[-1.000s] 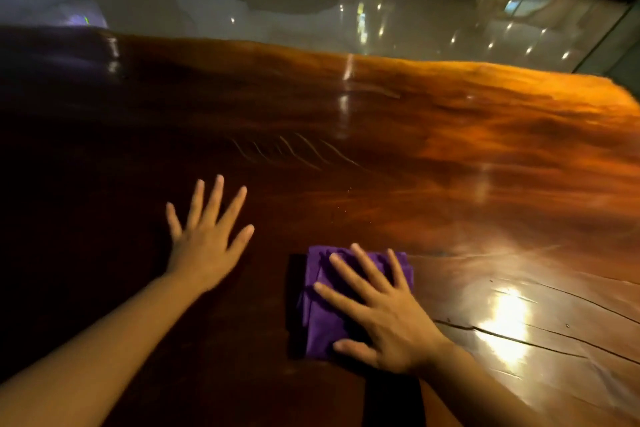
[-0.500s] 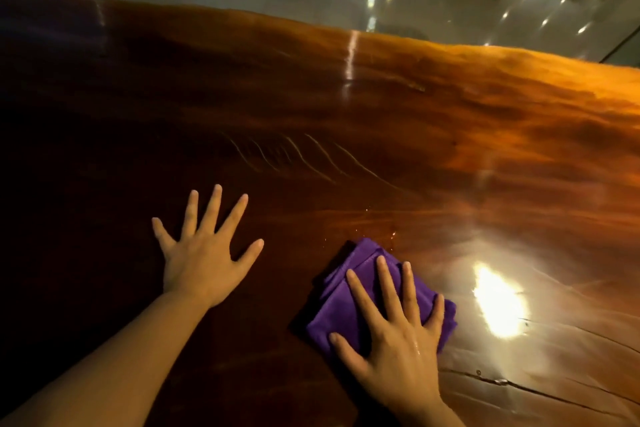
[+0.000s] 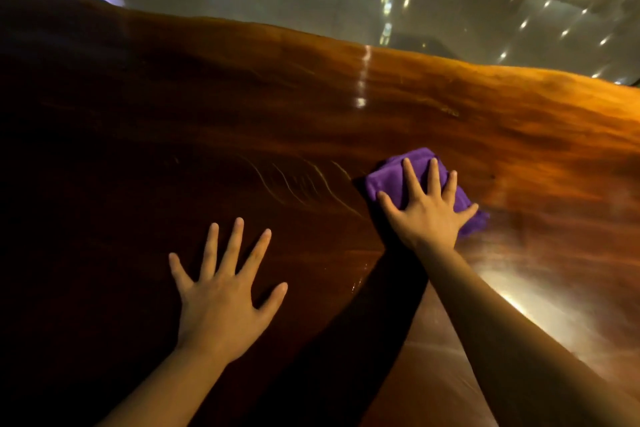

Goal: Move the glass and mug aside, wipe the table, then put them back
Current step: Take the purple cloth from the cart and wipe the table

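Observation:
A glossy dark wooden table (image 3: 346,135) fills the view. My right hand (image 3: 427,211) lies flat, fingers spread, pressing a folded purple cloth (image 3: 388,177) onto the tabletop right of centre. My left hand (image 3: 221,295) rests flat on the bare wood nearer to me, fingers apart, holding nothing. Neither the glass nor the mug is in view.
The table's far edge (image 3: 381,45) runs from upper left down to the right, with a shiny tiled floor (image 3: 450,3) beyond it. Faint wavy streaks (image 3: 298,180) mark the wood left of the cloth. A bright glare (image 3: 519,305) sits on the wood at the right.
My right hand has pushed the purple cloth away from me across the table, with the arm stretched out further. The left hand has stayed flat in place.

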Available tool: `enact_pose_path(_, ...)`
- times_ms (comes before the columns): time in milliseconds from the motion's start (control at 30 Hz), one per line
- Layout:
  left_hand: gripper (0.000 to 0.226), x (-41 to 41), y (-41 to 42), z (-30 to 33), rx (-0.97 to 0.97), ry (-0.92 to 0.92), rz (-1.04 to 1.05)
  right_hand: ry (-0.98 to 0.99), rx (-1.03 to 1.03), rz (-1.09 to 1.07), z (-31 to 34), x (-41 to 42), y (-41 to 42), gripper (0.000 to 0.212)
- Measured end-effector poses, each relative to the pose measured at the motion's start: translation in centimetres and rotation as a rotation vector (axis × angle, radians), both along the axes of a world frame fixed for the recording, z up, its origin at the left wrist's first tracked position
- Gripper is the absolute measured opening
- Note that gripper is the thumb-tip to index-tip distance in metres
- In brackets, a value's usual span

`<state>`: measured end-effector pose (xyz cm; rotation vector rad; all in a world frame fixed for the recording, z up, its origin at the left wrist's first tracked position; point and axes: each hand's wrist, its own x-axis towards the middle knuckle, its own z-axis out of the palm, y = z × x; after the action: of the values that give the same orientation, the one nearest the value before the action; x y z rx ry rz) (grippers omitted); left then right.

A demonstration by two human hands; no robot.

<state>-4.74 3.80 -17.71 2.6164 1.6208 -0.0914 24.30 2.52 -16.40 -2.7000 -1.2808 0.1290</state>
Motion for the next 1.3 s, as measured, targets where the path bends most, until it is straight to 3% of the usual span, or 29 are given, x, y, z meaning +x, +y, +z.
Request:
enact_pose_path(267, 0.072, 0.0, -0.7, 0.4, -0.005, -0.027, 0.026, -0.003, 0.006, 0.379, 0.2, -4.2, 1.5, 0.073)
enact_pose_path(467, 0.071, 0.2, -0.8, 0.8, -0.031, -0.007, 0.039, 0.029, 0.058, 0.585, 0.4, -9.0, -5.3, 0.070)
enact_pose_path(867, 0.070, -0.1, -0.8, 0.5, -0.013, -0.040, 0.045, 0.099, 0.014, 0.738, 0.3, -14.1, -20.3, 0.070)
enact_pose_path(1000, 0.069, -0.3, -0.9, 0.9, -0.061, -0.014, 0.033, 0.106, -0.016, 0.736, 0.5, -14.5, -21.0, 0.070)
enact_pose_path(1100, 0.067, -0.5, -1.8, 2.0, -0.188, -0.159, 0.047, 0.087, -0.004, 0.747, 0.9, -14.5, -21.1, 0.070)
enact_pose_path(1167, 0.068, -0.5, -3.9, 3.2, -0.154, -0.338, -0.051, 0.079, 0.080, 0.674, 1.3, -14.1, -22.0, 0.066)
enact_pose_path(1233, 0.070, -0.2, -7.1, 4.3, -0.072, -0.464, -0.289, 0.077, 0.160, 0.581, 1.7, -13.4, -23.0, 0.063)
enact_pose_path(1300, 0.070, 0.3, -10.9, 4.8, -0.091, -0.421, -0.532, 0.077, 0.170, 0.551, 1.8, -12.6, -24.3, 0.061)
